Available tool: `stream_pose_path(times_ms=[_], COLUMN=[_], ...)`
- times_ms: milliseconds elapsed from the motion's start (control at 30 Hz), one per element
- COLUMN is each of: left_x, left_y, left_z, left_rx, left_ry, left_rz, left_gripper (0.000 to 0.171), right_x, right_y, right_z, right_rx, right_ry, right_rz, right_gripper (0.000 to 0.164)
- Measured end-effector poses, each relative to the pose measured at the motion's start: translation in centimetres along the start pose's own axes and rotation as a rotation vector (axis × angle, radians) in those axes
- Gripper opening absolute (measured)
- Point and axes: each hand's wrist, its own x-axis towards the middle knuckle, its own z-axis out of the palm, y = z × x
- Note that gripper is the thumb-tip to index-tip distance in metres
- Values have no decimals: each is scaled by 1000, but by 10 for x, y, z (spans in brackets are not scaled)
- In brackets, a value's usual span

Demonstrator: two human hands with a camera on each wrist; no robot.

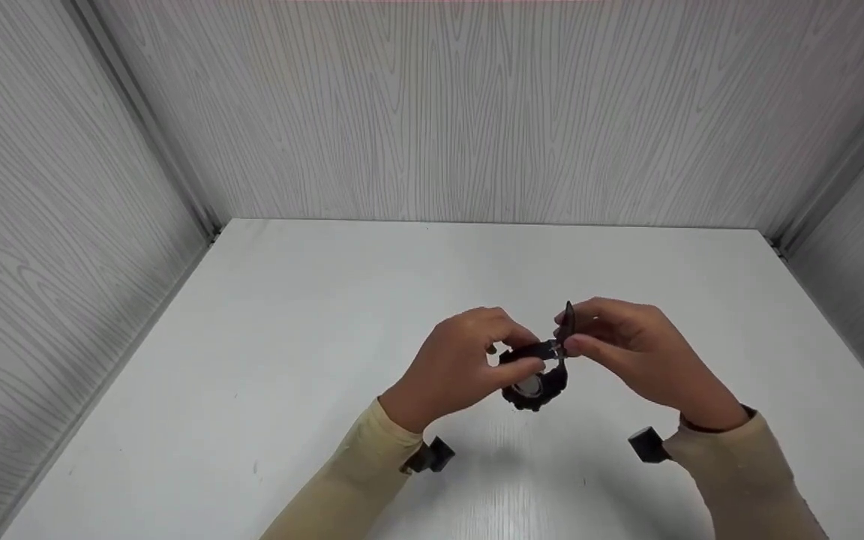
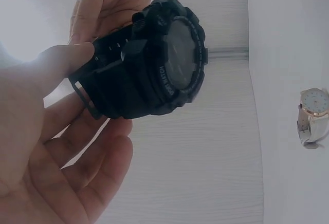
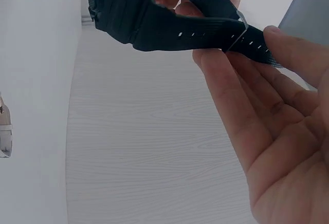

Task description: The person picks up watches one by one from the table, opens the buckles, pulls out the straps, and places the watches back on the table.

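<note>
A black sports wristwatch [image 1: 552, 384] with a round, chunky case is held up in both hands above the white table. My left hand [image 1: 462, 361] pinches the buckle side of its strap between thumb and fingers. With thumb and fingers, my right hand [image 1: 646, 349] grips the other strap piece near its free end. In the right wrist view, this holed strap [image 3: 205, 31] runs through the metal buckle [image 3: 241, 24], and its tip sticks out beyond. The left wrist view shows the watch dial [image 2: 181, 54] facing away from the left palm.
A second watch [image 2: 314, 103], with a pale strap and a rose-gold case, appears at the right edge of the left wrist view. The white table [image 1: 312, 300] is bordered by grey wood-grain panels [image 1: 432, 112] at the back and both sides.
</note>
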Motion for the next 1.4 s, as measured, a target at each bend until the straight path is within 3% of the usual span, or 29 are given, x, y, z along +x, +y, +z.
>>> stream_pose_path(times_ms=[233,367,633,1033,1400], left_x=[0,0,0,0,0], left_y=[2,5,9,9,12], left_z=[0,1,3,8,9], left_rx=[29,32,11,-4,27], left_ry=[79,74,1,-2,-26], left_rz=[25,15,-41,-55,-69], left_gripper=[11,6,8,6,5], right_x=[1,2,1,1,3], right_y=[-6,-10,-13,-16,-15], right_z=[6,9,13,15,15], right_rx=[-176,-217,-231,-205,-179], right_ry=[-7,-20,-50,-95,-127], right_rz=[-11,-14,-40,-44,-49], right_gripper=[26,23,25,31,28])
